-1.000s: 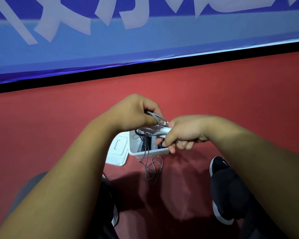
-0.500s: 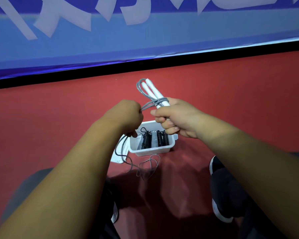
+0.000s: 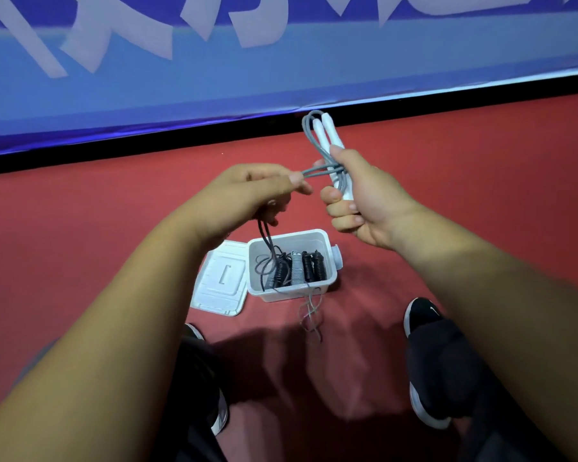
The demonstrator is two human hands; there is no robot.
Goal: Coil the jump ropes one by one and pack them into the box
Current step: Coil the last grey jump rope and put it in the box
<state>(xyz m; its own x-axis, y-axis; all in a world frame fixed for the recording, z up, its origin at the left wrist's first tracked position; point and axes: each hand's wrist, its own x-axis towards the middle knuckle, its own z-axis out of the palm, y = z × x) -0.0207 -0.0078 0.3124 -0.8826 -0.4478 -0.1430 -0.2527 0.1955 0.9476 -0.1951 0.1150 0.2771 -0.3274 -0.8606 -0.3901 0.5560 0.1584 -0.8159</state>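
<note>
The bare left forearm (image 3: 114, 328) rises from the lower left of the frame and the bare right forearm (image 3: 481, 295) from the lower right, meeting at mid-frame. The left hand (image 3: 247, 195) is curled, its thumb and forefinger pinching a thin grey jump-rope cord (image 3: 317, 171). Just beside it, the right hand (image 3: 371, 198) grips two white plastic handles (image 3: 327, 131), thumb up.

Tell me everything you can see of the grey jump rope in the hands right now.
The grey jump rope has a smooth, rubbery-looking cord and two white handles. The right hand grips the handles side by side, tips pointing up and away, with a cord loop alongside. The left hand pinches two strands pulled taut sideways from that bundle. Slack drops from the left hand into the open white box; loops on the floor before it may be its tail.
</note>
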